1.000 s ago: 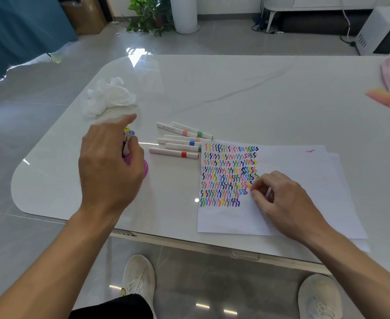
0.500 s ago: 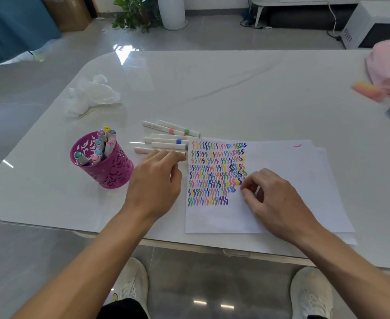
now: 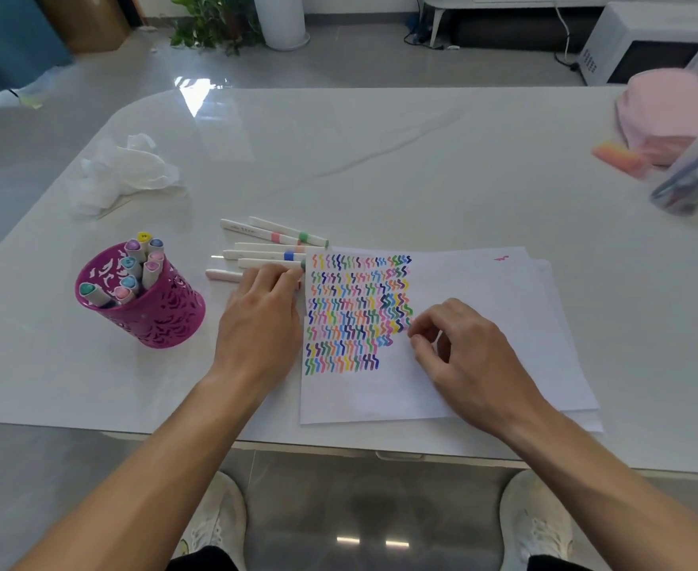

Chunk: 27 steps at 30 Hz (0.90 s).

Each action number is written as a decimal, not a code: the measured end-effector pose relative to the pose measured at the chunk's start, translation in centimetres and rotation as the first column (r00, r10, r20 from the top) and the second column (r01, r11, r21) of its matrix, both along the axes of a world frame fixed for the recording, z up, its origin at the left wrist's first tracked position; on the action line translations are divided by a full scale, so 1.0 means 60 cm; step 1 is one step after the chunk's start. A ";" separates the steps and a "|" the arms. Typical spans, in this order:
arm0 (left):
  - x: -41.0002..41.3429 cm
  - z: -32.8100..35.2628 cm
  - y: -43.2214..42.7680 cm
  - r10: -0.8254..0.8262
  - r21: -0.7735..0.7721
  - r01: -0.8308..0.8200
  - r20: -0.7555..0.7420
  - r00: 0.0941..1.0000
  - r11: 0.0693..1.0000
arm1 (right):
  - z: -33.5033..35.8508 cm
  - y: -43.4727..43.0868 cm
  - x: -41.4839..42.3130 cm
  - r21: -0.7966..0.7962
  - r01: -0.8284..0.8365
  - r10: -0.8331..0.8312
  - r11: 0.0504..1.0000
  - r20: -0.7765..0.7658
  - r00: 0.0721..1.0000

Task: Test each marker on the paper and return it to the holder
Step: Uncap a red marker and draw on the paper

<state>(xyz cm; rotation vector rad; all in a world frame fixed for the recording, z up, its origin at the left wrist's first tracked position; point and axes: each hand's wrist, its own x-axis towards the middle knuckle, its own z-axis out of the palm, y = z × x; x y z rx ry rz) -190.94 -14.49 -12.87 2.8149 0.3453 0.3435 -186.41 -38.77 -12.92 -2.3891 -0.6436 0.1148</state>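
Several white markers (image 3: 256,254) with coloured bands lie side by side on the table, left of the paper (image 3: 483,323). The paper carries rows of coloured zigzag strokes (image 3: 355,315). My left hand (image 3: 261,323) lies over the nearest marker (image 3: 221,274), fingers curled onto it; only its left end shows. My right hand (image 3: 467,356) rests on the paper beside the strokes, fingers loosely curled, nothing visible in it. The magenta cut-out holder (image 3: 153,315) stands at the left with several capped markers upright inside.
A crumpled white tissue (image 3: 125,175) lies at the back left. At the right edge are a pink bundle (image 3: 664,113), an orange-pink eraser (image 3: 619,156) and a blurred clear case (image 3: 693,179). My shoes show below the table's front edge (image 3: 380,451).
My left hand left the holder, moved right to the loose markers and closed onto the nearest one. My right hand stayed on the paper. The camera view shifted, bringing the holder into sight.
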 end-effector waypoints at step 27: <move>-0.012 0.082 -0.035 0.077 -0.328 0.169 0.621 0.780 0.929 | -0.002 0.003 -0.001 -0.009 -0.003 0.003 1.000 -0.010 1.000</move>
